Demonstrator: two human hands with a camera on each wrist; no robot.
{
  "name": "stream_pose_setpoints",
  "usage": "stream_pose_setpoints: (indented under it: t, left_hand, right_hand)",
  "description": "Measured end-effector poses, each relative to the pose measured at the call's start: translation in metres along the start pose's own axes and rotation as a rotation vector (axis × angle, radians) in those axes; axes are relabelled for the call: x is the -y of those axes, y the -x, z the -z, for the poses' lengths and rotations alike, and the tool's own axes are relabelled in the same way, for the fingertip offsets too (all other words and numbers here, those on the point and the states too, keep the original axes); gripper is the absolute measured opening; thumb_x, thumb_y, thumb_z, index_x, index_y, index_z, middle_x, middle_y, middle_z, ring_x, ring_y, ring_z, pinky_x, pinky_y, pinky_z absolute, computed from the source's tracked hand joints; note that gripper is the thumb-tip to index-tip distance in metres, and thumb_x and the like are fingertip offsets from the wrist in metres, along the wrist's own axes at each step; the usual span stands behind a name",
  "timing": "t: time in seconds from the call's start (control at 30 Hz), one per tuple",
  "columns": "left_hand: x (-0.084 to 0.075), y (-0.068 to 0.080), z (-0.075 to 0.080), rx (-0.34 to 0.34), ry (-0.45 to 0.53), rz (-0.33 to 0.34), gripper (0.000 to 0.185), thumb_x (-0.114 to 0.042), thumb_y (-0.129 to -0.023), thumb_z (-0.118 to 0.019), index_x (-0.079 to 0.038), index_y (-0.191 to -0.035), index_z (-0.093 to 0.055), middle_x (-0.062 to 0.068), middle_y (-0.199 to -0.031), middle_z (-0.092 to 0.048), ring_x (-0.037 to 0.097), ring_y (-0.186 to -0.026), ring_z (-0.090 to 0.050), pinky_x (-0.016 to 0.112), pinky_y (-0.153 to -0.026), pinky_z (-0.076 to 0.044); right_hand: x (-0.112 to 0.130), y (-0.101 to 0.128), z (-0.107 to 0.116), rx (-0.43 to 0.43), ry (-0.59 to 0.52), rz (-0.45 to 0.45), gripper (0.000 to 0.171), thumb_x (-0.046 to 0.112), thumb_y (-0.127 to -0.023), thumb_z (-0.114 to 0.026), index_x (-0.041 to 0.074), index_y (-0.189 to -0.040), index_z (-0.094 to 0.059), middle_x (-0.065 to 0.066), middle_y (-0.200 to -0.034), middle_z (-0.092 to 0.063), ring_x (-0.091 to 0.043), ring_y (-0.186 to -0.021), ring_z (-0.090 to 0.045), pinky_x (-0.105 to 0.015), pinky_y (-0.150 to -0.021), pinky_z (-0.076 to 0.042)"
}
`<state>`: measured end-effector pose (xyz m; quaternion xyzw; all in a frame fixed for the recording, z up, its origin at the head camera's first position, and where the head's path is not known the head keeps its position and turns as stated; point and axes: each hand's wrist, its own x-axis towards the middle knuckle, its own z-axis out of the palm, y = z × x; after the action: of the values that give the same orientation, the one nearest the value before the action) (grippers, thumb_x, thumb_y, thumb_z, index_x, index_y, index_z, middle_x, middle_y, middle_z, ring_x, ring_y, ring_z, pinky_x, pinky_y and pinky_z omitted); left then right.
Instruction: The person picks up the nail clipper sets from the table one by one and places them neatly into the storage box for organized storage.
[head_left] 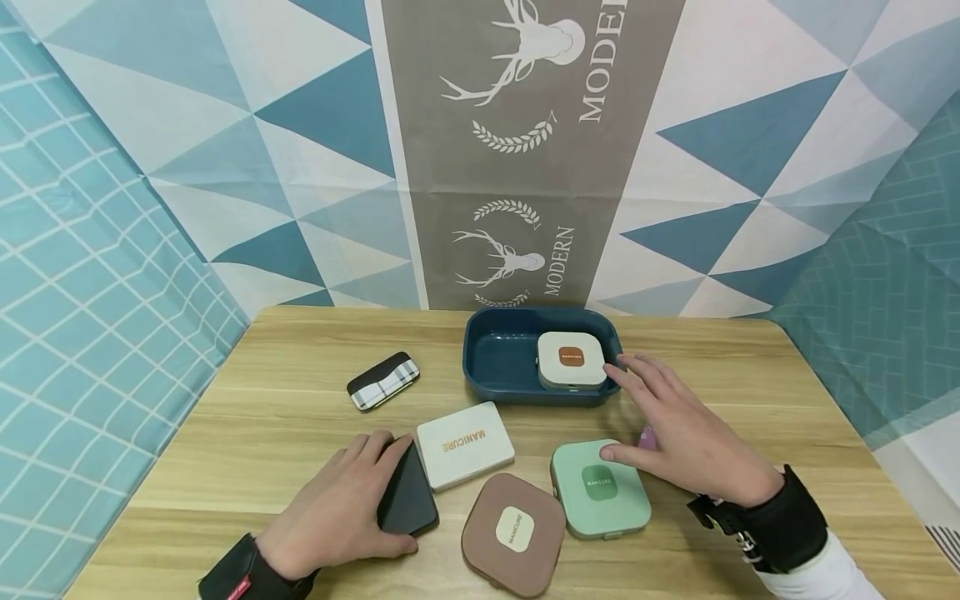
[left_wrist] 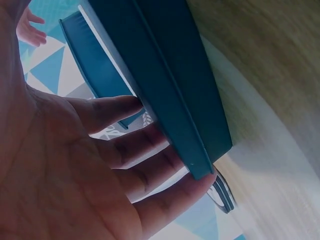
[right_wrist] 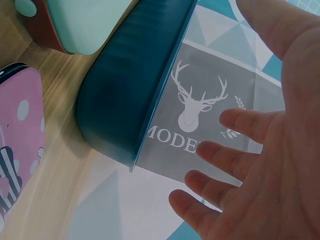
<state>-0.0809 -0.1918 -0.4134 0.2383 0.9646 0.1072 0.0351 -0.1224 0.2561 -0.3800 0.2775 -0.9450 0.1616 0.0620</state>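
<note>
The left hand (head_left: 341, 508) lay flat on the wooden table (head_left: 247, 433) with its fingers straight and relaxed, resting on top of a dark flat rectangular case (head_left: 408, 496) with rounded corners; the case sat under the fingers and thumb, on the table. Beyond that hand, well apart from it, lay one small black-and-white plaid case (head_left: 383, 380). Just to the right of the left fingertips lay one white rectangular box (head_left: 465, 445) marked MANICURE, smooth and matte. Nearer the person, between the two hands, lay one brown square box (head_left: 513, 534) with rounded corners and a cream label.

The right hand (head_left: 686, 442) was spread with fingers extended and gripped nothing. Its thumb touched the top of one mint-green square box (head_left: 600, 488), which lay under and to the left of that hand. A pink item (head_left: 647, 436) showed only as a sliver beneath the palm; the right wrist view showed it as pink with white dots (right_wrist: 20, 145).

Just beyond the right fingertips stood one dark blue oval tray (head_left: 495, 354), smooth plastic with a raised wall. It held a single item: one cream square box (head_left: 572, 360) with a brown label, lying in the end of the tray nearest the right fingers. Whether the fingertips touched the tray rim could not be told.

Count: four MANICURE boxes, two other cases, one tray.
</note>
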Motion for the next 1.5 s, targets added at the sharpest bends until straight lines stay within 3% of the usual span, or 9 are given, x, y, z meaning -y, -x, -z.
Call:
stream_pose_setpoints:
  t: [0.57,1.0,1.5]
  left_hand:
    - [0.001,0.002,0.000,0.005,-0.019,-0.010,0.112,-0.061,-0.065,-0.092,-0.009,-0.155,-0.051,0.010,-0.138,-0.055,0.023,-0.113,-0.050,0.050,-0.093,-0.048]
    - [0.004,0.004,0.000,-0.018,-0.019,-0.019,0.109,-0.058,-0.065,-0.092,-0.010,-0.154,-0.051,0.009,-0.138,-0.054,0.023,-0.113,-0.050,0.049,-0.093,-0.048]
    - [0.007,0.003,0.014,-0.046,-0.057,-0.005,0.111,-0.060,-0.061,-0.093,-0.009,-0.151,-0.053,0.010,-0.140,-0.054,0.025,-0.115,-0.052,0.051,-0.095,-0.049]
  right_hand:
    - [0.001,0.000,-0.001,-0.021,0.008,0.016,0.102,0.066,-0.090,-0.076,0.012,-0.166,-0.035,-0.013,-0.170,-0.030,-0.040,-0.155,-0.025,-0.066,-0.113,-0.040]
    - [0.002,0.001,-0.003,-0.023,0.004,0.017,0.101,0.065,-0.089,-0.077,0.011,-0.165,-0.037,-0.014,-0.169,-0.032,-0.043,-0.155,-0.026,-0.069,-0.113,-0.038]
    - [0.000,0.000,-0.002,-0.009,0.012,0.008,0.103,0.067,-0.089,-0.075,0.011,-0.166,-0.035,-0.014,-0.170,-0.030,-0.043,-0.155,-0.024,-0.069,-0.114,-0.037]
